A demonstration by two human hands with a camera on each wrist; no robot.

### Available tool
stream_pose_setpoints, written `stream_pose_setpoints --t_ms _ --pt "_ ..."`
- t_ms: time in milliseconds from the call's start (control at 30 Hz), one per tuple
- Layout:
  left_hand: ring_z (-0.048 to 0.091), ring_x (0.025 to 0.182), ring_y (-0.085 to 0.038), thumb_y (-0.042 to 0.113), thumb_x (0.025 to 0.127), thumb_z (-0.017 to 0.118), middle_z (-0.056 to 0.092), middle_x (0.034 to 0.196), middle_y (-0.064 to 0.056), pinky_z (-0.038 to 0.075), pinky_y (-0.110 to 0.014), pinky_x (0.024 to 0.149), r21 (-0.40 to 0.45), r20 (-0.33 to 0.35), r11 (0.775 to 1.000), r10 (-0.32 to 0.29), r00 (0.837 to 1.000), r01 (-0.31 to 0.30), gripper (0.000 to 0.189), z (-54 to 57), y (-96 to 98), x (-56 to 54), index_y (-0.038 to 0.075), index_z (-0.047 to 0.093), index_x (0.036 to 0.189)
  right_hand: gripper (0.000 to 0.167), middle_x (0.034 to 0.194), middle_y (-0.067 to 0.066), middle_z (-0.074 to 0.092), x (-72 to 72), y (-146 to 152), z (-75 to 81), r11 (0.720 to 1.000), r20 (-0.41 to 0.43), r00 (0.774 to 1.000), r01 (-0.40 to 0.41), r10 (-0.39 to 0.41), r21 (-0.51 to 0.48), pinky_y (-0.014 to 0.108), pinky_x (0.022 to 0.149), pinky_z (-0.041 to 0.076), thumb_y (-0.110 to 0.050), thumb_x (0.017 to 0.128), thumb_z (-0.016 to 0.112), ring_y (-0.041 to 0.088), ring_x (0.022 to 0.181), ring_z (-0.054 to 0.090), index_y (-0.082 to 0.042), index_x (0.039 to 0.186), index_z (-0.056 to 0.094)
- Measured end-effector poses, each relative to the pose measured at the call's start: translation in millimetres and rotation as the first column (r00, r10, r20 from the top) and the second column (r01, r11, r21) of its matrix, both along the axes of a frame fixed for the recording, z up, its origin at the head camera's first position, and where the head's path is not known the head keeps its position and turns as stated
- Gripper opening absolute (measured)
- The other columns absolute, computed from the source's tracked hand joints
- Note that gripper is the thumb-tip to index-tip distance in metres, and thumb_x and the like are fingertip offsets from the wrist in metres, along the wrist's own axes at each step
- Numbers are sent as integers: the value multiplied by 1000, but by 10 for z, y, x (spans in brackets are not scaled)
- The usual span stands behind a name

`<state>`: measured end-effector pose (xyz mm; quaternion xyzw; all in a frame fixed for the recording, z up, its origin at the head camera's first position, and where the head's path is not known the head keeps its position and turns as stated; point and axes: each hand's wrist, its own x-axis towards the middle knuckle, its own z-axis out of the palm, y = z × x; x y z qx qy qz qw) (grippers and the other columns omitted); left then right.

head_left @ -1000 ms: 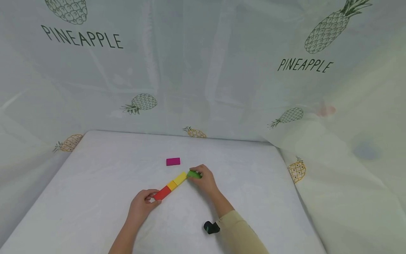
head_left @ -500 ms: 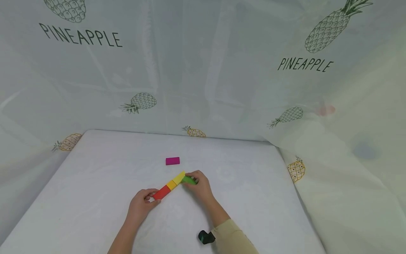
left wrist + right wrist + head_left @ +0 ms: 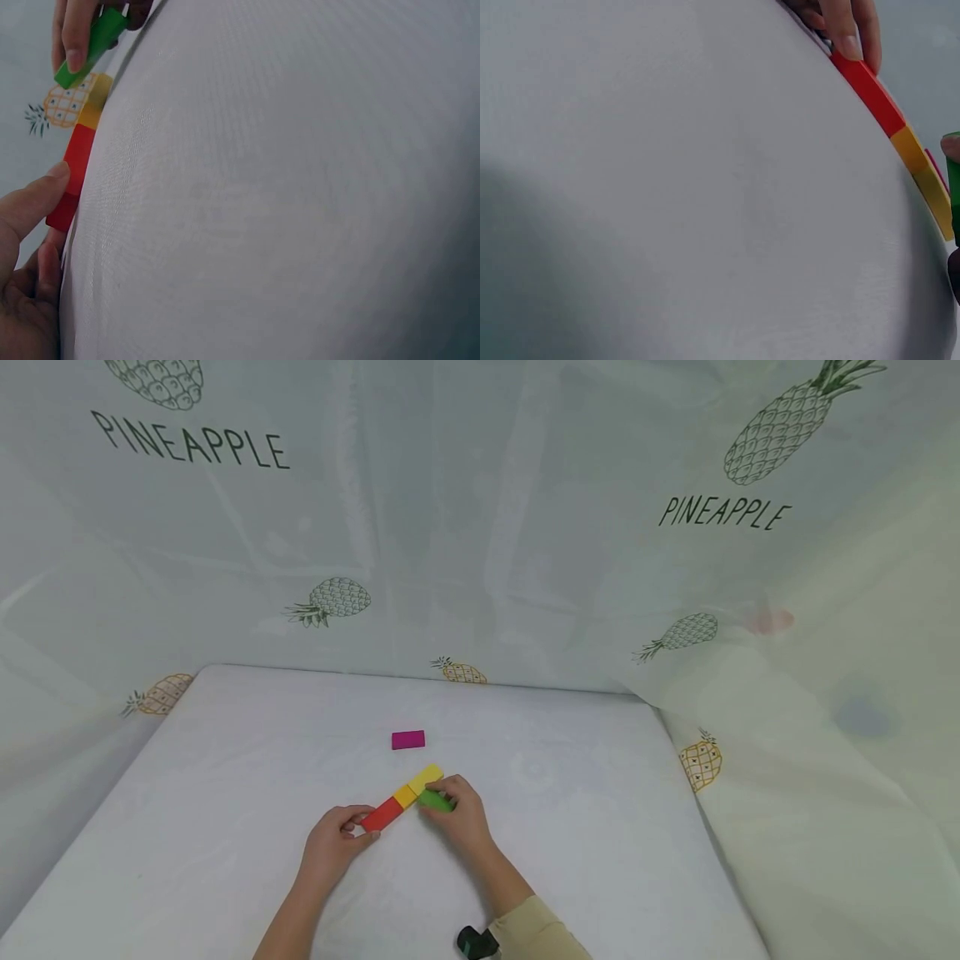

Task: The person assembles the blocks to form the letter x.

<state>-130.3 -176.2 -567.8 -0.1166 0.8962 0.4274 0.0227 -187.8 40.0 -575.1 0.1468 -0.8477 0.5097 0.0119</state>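
Note:
A red block [image 3: 382, 815], an orange block [image 3: 405, 796] and a yellow block [image 3: 426, 778] lie end to end in a slanting row on the white table. My left hand [image 3: 327, 847] holds the red block at its outer end between thumb and fingers. In my right hand [image 3: 467, 825] a green block [image 3: 437, 801] is pinched, beside the yellow and orange blocks on their near side. The left wrist view has the green block [image 3: 94, 49] tilted in the fingers; whether it touches the row I cannot tell.
A magenta block [image 3: 408, 740] lies alone behind the row. Near the right sleeve [image 3: 536, 931] is a black object [image 3: 477, 942], partly cut off by the frame. A pale curtain [image 3: 465, 527] with pineapple prints hangs behind the table and along its sides.
My right hand has moved left and nearer with the green block, from the yellow block's far end to beside the yellow and orange blocks. The left hand has stayed at the red block.

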Motion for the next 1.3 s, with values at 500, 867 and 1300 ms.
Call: stream_pose_setpoints --t_ms 500,867,1300 --pt "49 86 -20 12 77 83 58 96 -3 46 -28 70 0 -27 1000 -3 1000 3 39 12 0 0 11 71 115 29 98 -10 58 176 -154 -23 996 37 997 69 -67 -58 25 78 49 -15 80 81 10 88 52 -17 108 73" --pt "48 85 -20 13 78 83 58 95 -3 45 -30 70 -7 -38 1000 -12 999 12 39 19 -1 3 11 71 115 20 93 -14 57 239 -192 -11 993 68 991 116 -115 -3 24 76 49 -20 79 82 8 86 52 -23 94 70" --pt "49 85 -20 12 77 83 58 95 -3 45 -30 70 -5 -32 1000 -13 999 13 39 15 -5 13 10 71 114 20 87 -15 55 244 -234 -27 986 75 987 136 -144 94 23 73 48 -24 76 85 6 81 51 -23 89 70"
